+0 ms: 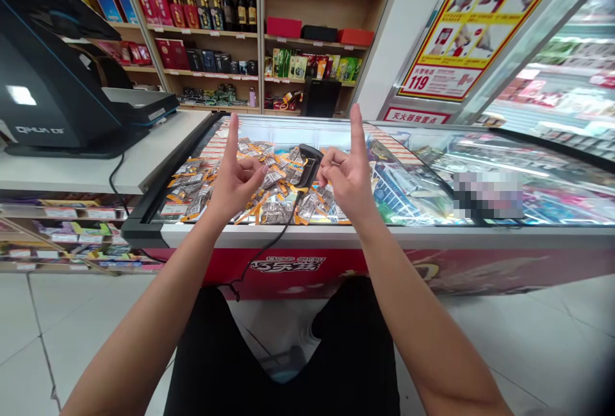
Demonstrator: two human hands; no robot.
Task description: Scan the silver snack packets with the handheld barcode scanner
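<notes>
My left hand [235,179] is raised over the near side of a glass-topped chest freezer [192,235]. Its index finger points up, the thumb reaches inward and the other fingers are partly curled, with nothing held. My right hand [350,175] mirrors it, index finger up, thumb close to the curled fingers, also holding nothing. Between them lies a black handheld barcode scanner [311,166], its cable running down the freezer's front. The right fingertips overlap its edge in view; I cannot tell whether they touch. Many small packets with orange edges [276,208] spread around the scanner, on or under the glass.
A dark checkout terminal [62,83] stands on a white counter [91,172] at left. Shelves [211,31] with bottles and boxes rise behind the freezer. Another glass-topped section [542,166] continues right. A yellow-framed poster [442,38] hangs at upper right. Black-clad legs [283,397] show below.
</notes>
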